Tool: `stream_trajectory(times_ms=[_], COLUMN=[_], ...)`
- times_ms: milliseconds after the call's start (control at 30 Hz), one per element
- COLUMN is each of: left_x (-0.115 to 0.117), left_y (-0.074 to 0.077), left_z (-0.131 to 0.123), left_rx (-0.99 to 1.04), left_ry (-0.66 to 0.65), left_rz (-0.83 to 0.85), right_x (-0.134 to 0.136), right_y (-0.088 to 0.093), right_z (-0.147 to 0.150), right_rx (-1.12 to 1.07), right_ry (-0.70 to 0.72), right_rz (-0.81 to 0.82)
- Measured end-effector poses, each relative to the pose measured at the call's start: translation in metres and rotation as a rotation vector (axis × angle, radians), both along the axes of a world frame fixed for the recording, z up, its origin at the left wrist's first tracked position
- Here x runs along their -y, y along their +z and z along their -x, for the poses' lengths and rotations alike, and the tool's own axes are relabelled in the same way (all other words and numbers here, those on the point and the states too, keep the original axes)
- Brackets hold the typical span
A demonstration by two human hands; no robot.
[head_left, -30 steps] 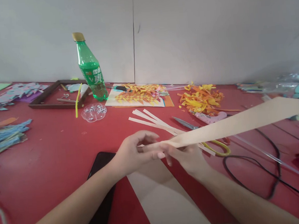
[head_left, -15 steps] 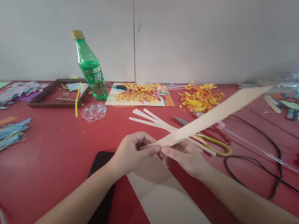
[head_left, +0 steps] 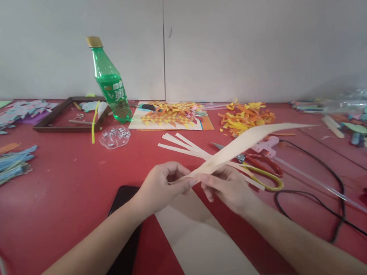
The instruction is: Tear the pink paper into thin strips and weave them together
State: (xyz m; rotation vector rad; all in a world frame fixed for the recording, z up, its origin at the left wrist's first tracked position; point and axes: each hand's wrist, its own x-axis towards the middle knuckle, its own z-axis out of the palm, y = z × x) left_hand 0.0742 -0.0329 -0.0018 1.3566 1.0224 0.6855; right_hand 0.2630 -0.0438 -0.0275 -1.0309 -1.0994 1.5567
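Observation:
A long cream paper strip (head_left: 235, 148) is pinched near its lower left end by my left hand (head_left: 166, 185), the thumb lying along it. My right hand (head_left: 227, 189) has its thumb and fingers closed on the same strip close by. From there the strip rises to the right and bends over at its far end. Below my hands a wide cream sheet of paper (head_left: 207, 241) lies on the table. Several narrow paper strips (head_left: 187, 147) are fanned out behind my hands. Scissors (head_left: 269, 181) with red and yellow handles lie partly beneath the strips.
Under my left forearm is a black phone-like slab (head_left: 123, 244). A green bottle (head_left: 113, 92) stands by a brown frame (head_left: 68, 128) and a clear dish (head_left: 114, 137). Orange and yellow paper scraps (head_left: 248, 117) lie at the back. A black cord (head_left: 340, 188) loops at right.
The free end of the paper strip has dropped and bent over, uncovering a pink tool behind it. Both hands stay nearly in place, with the right fingers shifted slightly.

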Motion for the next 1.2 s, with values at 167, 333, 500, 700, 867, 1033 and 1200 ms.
stream_trajectory(times_ms=[167, 333, 500, 700, 867, 1033, 1200], left_x=[0.001, 0.0, -0.001, -0.001, 0.0, 0.0, 0.0], left_y=[0.002, 0.002, -0.001, -0.001, -0.002, -0.003, -0.002], left_z=[0.001, 0.0, 0.001, 0.001, 0.001, 0.001, 0.002], left_rx=[-0.029, -0.028, -0.099, -0.182, -0.244, -0.255, -0.229], left_ry=[0.007, -0.022, -0.037, -0.056, -0.073, -0.077, -0.096], left_rz=[0.036, 0.026, -0.02, -0.059, -0.114, -0.136, -0.098], right_x=[-0.007, -0.009, -0.008, -0.006, -0.004, -0.005, -0.005], right_y=[0.004, 0.004, 0.001, -0.005, -0.01, -0.007, -0.005], right_z=[-0.008, -0.013, -0.012, -0.012, -0.011, -0.009, -0.007], right_rx=[-0.102, -0.097, -0.045, 0.04, 0.025, -0.015, -0.024], right_ry=[-0.112, -0.136, -0.096, -0.055, -0.019, -0.033, -0.061], right_rz=[0.075, 0.06, -0.004, -0.055, -0.054, -0.029, -0.002])
